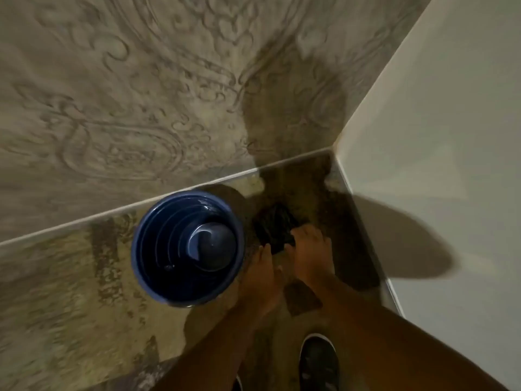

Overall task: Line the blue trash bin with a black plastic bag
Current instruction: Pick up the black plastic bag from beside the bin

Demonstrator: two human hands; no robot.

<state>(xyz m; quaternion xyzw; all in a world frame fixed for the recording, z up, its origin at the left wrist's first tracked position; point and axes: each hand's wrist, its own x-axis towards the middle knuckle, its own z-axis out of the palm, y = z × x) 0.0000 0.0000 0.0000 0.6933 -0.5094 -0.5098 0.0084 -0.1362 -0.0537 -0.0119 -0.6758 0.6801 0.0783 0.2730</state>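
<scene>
The blue trash bin [158,266] stands upright on the floor against the wall, with nothing in it and no liner. Just right of it a crumpled black plastic bag [275,225] sits low in the dim corner. Both of my hands are on its near end. My right hand [308,246] grips the bag's lower right part. My left hand [263,266] holds its lower left edge, fingers curled around it. Whether the bag rests on the floor or is lifted I cannot tell.
A patterned wall [127,108] runs behind the bin and a plain white wall [437,165] closes the corner on the right. My dark shoe [318,362] is planted on the speckled floor [70,320] near the bottom edge.
</scene>
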